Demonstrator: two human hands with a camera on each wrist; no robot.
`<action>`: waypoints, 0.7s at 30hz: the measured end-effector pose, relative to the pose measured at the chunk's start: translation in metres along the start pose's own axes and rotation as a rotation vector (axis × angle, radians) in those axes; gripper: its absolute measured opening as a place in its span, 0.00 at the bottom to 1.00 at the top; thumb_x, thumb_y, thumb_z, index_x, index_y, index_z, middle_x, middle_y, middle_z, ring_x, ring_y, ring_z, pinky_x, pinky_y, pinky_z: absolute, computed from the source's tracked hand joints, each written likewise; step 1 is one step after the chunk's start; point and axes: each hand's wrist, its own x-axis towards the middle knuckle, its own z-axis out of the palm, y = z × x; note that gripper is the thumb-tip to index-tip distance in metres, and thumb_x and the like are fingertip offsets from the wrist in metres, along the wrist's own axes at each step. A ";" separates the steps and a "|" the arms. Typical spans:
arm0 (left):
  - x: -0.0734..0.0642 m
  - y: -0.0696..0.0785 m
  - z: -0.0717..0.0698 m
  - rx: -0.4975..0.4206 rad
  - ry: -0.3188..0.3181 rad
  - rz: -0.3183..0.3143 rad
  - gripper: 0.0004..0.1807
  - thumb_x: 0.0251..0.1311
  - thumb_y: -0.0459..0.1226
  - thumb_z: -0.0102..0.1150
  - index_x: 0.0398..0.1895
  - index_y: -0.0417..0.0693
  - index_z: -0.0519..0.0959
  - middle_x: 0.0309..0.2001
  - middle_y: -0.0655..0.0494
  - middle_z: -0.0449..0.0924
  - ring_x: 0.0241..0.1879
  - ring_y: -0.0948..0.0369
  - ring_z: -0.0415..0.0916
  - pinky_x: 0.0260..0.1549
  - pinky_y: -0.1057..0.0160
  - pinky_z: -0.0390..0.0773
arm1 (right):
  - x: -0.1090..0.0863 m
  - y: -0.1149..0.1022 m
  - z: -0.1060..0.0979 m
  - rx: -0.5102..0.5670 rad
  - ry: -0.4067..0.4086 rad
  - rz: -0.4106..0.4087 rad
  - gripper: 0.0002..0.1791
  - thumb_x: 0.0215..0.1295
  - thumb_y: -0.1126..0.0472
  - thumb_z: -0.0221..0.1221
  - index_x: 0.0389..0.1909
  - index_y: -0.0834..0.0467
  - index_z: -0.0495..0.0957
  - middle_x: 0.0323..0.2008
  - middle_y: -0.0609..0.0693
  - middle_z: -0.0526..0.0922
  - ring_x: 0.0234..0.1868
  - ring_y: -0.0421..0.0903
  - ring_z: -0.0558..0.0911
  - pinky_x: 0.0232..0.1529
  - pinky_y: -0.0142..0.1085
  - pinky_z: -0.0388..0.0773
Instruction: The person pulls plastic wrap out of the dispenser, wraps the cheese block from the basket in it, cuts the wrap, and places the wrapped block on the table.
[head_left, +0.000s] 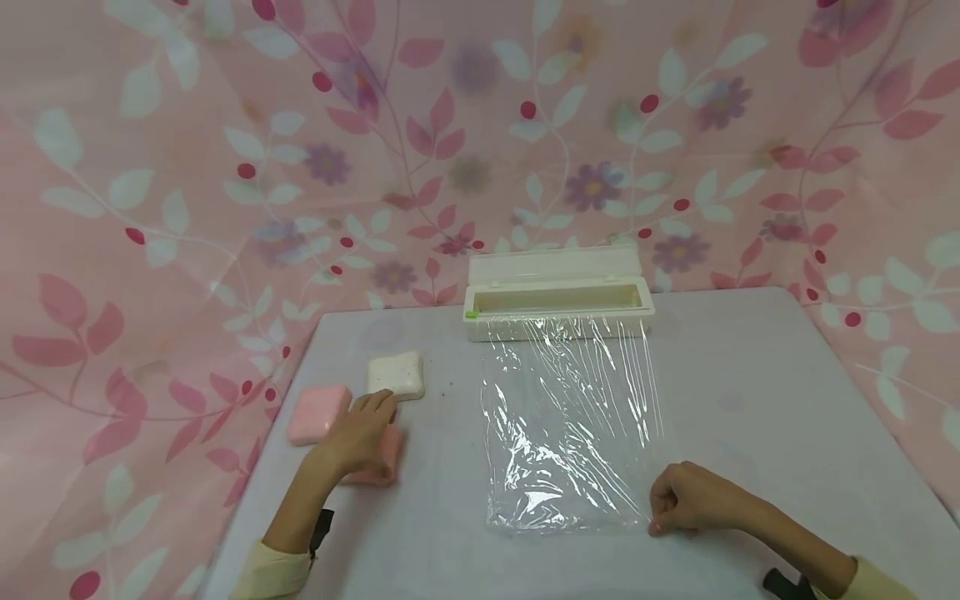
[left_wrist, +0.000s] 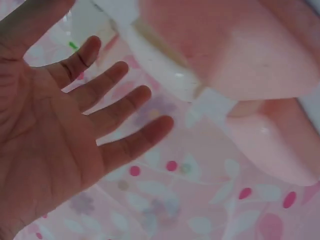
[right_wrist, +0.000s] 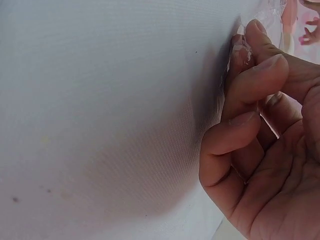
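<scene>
My left hand (head_left: 360, 435) is over a pink square block (head_left: 391, 454), soap-like with rounded edges, which it partly hides. In the left wrist view the fingers of that hand (left_wrist: 47, 120) are spread, with nothing between them, beside the large pink block (left_wrist: 260, 55). A sheet of clear plastic wrap (head_left: 562, 417) stretches from a white dispenser box (head_left: 555, 267) toward me. At the sheet's near right corner, my right hand (head_left: 699, 498) pinches the film. The right wrist view shows thumb and index finger gripping the bunched wrap (right_wrist: 241, 52), other fingers curled.
Another pink block (head_left: 318, 414) lies left of my left hand, and a white speckled block (head_left: 396, 375) lies just beyond its fingertips. The dispenser's lid stands raised at the back of the white-covered table (head_left: 750, 400). A pink floral curtain (head_left: 480, 125) hangs behind.
</scene>
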 end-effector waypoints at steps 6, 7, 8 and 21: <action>-0.008 -0.014 0.013 0.040 -0.122 -0.092 0.31 0.31 0.42 0.71 0.41 0.45 0.68 0.46 0.51 0.69 0.45 0.49 0.66 0.29 0.47 0.71 | -0.001 0.002 0.001 0.014 -0.008 0.004 0.12 0.48 0.49 0.68 0.16 0.48 0.77 0.09 0.37 0.70 0.11 0.33 0.68 0.13 0.28 0.64; -0.008 -0.016 0.014 0.026 -0.138 -0.101 0.33 0.30 0.43 0.72 0.42 0.45 0.68 0.45 0.52 0.70 0.45 0.50 0.66 0.29 0.48 0.71 | -0.001 0.002 0.001 0.020 -0.009 0.004 0.12 0.47 0.49 0.68 0.16 0.48 0.77 0.09 0.38 0.71 0.11 0.33 0.68 0.13 0.28 0.65; -0.009 -0.017 0.016 0.020 -0.154 -0.106 0.35 0.30 0.43 0.73 0.44 0.45 0.67 0.45 0.52 0.70 0.45 0.51 0.66 0.29 0.49 0.70 | -0.001 0.002 0.001 0.027 -0.010 0.005 0.13 0.47 0.49 0.68 0.16 0.49 0.77 0.09 0.38 0.71 0.11 0.33 0.68 0.13 0.29 0.65; -0.005 -0.009 -0.003 -0.012 -0.147 -0.078 0.27 0.38 0.43 0.69 0.41 0.47 0.67 0.32 0.55 0.70 0.29 0.55 0.66 0.29 0.54 0.68 | 0.000 0.002 0.001 0.044 -0.007 -0.009 0.13 0.48 0.50 0.68 0.15 0.50 0.76 0.08 0.37 0.70 0.10 0.31 0.67 0.12 0.26 0.62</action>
